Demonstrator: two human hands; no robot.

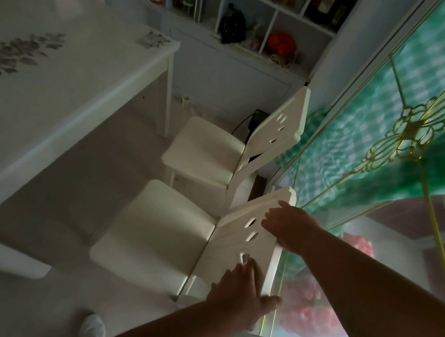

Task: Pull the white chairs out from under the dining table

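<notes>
Two white chairs with cut-out backs stand upright, clear of the white dining table (pixel 57 86) with its floral top, seats facing it: the near chair (pixel 157 236) opposite its long side, the far chair (pixel 212 150) beside that one, near the table's corner leg.

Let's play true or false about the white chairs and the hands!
1. Both hands touch the near chair's backrest. True.
2. The far chair is tucked under the table. False: it stands clear of it.
3. The left hand is on the table. False: it is on the backrest's lower side edge.
4. The right hand is near the backrest's top. True.
5. The tabletop has a flower pattern. True.
</notes>
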